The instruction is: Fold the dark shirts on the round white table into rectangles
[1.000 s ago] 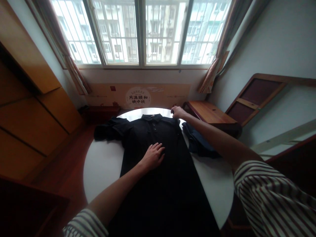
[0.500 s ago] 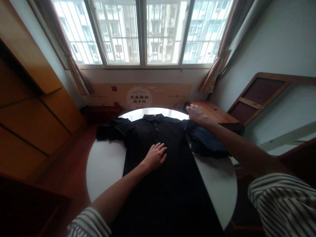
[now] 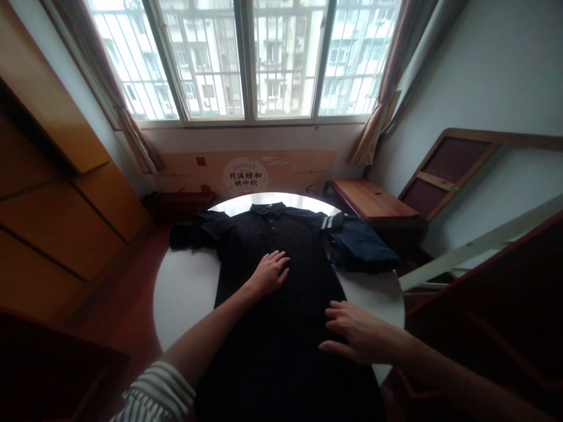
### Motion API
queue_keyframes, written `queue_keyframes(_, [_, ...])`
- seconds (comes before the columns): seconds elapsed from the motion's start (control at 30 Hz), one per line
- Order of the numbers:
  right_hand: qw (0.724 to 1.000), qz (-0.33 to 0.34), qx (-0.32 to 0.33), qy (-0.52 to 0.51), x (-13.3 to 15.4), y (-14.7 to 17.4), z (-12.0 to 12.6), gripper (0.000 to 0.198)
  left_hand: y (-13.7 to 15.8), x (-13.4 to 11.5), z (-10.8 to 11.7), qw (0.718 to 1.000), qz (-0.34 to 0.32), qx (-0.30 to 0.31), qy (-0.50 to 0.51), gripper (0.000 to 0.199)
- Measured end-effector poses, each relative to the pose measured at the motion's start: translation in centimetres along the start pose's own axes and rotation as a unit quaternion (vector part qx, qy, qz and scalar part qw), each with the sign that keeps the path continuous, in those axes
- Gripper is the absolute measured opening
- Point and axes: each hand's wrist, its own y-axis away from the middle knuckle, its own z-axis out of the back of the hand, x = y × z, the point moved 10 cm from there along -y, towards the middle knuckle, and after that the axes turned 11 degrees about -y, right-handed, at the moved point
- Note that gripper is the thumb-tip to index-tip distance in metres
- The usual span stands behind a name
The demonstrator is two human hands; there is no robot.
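A black polo shirt [image 3: 281,340] lies spread on the round white table [image 3: 185,293], its buttoned collar toward the window. On the middle of its chest rests my left hand [image 3: 269,272], flat with the fingers stretched out. My right hand [image 3: 352,331] is over the shirt's right edge, lower down, with fingers and thumb apart and nothing held; whether it touches the cloth I cannot tell. White stripes show on the shirt's right sleeve [image 3: 333,222]. Beside that sleeve is a folded dark blue garment [image 3: 363,246].
Another dark garment [image 3: 189,231] lies bunched at the table's left edge, by the left sleeve. A wooden side table [image 3: 373,199] stands behind on the right, near a leaning wooden frame [image 3: 457,164]. Wooden cabinets [image 3: 57,223] line the left; a barred window is ahead.
My right hand has come back from the right sleeve down to the shirt's lower right edge. The striped sleeve now shows, lying out to the side. My left hand stays on the chest.
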Motion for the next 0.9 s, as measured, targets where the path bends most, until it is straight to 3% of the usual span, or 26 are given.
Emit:
queue_keyframes(0.1, [0.995,-0.097,-0.021,0.030,-3.6,2.5,0.2,0.049,0.0,0.0,0.0,1.000,0.006,0.005,-0.002,0.042])
queue_keyframes(0.2, [0.976,-0.204,-0.037,0.061,-7.5,5.0,0.8,0.042,0.1,-0.1,0.1,1.000,0.008,-0.001,-0.007,0.041])
queue_keyframes(0.33, [0.979,-0.203,-0.016,0.018,-9.8,5.2,2.5,0.038,-0.3,-0.3,0.7,1.000,-0.002,-0.011,-0.013,0.040])
queue_keyframes(0.4, [0.983,-0.179,-0.031,-0.005,-10.2,4.0,4.7,0.039,-1.6,0.2,1.0,1.000,-0.016,0.022,-0.005,0.035])
queue_keyframes(0.5, [0.985,-0.147,-0.086,0.000,-9.9,1.3,8.4,0.035,-5.0,4.3,2.1,0.995,0.050,0.082,-0.012,0.027])
queue_keyframes(0.6, [0.988,-0.097,-0.117,-0.011,-8.0,-1.8,9.3,0.032,-8.8,11.0,4.3,0.982,0.163,0.078,-0.049,0.027])
queue_keyframes(0.77, [0.996,-0.033,-0.084,-0.023,-5.7,-6.7,4.9,0.028,-11.0,19.7,4.8,0.953,0.280,0.077,-0.082,0.037])
queue_keyframes(0.9, [0.992,-0.045,-0.112,0.027,-7.3,-8.7,2.3,0.024,-10.6,22.7,3.1,0.939,0.321,0.091,-0.087,0.057])
